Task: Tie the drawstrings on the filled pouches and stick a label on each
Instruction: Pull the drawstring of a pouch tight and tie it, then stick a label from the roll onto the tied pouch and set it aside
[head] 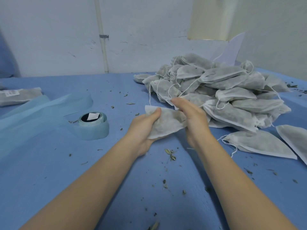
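We grip a pouch (166, 123) in our left hand (144, 125), its long axis running ten to four, while our flat, empty right hand (191, 117) touches its four-o'clock end.

pouch pile (221, 90) blocking right, label roll (93, 125) left, open cloth (132, 180) between

Blue table (83, 163), white wall (49, 39), pipe (102, 35)

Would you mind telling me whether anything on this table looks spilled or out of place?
Yes: dried leaf bits lie scattered across the blue table, thickest just below the pouch held in both hands, apparently spilled filling. Nothing else stands out.
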A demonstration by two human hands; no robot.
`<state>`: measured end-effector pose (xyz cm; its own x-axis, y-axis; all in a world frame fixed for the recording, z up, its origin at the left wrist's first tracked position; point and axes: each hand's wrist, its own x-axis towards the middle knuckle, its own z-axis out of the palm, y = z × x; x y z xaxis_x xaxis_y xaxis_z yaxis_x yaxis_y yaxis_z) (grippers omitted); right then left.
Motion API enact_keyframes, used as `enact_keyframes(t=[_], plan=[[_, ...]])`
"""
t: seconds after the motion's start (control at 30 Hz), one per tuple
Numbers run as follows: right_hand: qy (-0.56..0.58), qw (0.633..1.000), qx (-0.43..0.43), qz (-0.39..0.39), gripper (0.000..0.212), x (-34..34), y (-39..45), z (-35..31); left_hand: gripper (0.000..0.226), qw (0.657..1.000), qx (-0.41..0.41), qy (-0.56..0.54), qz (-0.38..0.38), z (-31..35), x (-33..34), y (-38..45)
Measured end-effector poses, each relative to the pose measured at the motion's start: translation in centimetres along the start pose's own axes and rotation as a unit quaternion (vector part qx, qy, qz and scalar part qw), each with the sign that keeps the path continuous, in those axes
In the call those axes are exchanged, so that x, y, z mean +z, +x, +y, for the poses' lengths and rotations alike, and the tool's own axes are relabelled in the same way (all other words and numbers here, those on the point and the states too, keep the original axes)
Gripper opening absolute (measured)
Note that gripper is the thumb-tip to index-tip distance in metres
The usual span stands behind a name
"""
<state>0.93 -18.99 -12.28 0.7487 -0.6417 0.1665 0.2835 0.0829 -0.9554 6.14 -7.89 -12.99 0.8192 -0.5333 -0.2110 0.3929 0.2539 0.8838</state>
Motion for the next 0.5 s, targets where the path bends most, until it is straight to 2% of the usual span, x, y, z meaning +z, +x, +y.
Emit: enact_keyframes(t=[0.1, 0.23, 0.27, 0.4, 0.5], plan=[[-0.064, 0.993, -0.033, -0.096, 0.016, 0.0, -0.4, 0.2, 0.033, 0.998, -0.027, -0.056, 0.008, 0.5, -0.3, -0.1], [-0.113, 0.988, -0.037, -0.099, 0.015, -0.2, -0.3, 0.3, 0.052, 0.996, -0.045, -0.081, -0.004, 0.8, -0.6, -0.1], [-0.121, 0.987, -0.040, -0.099, 0.016, -0.3, -0.2, 0.3, 0.050, 0.998, -0.033, -0.058, -0.013, 0.8, -0.6, -0.1], [-0.140, 0.982, -0.064, -0.109, 0.026, -0.3, -0.3, 0.3, 0.017, 0.998, 0.044, 0.034, -0.028, 0.7, -0.7, -0.4], [-0.170, 0.974, -0.077, -0.129, 0.026, 0.1, -0.5, 0.3, 0.020, 0.994, 0.079, 0.073, -0.016, 1.0, -1.4, -1.0]])
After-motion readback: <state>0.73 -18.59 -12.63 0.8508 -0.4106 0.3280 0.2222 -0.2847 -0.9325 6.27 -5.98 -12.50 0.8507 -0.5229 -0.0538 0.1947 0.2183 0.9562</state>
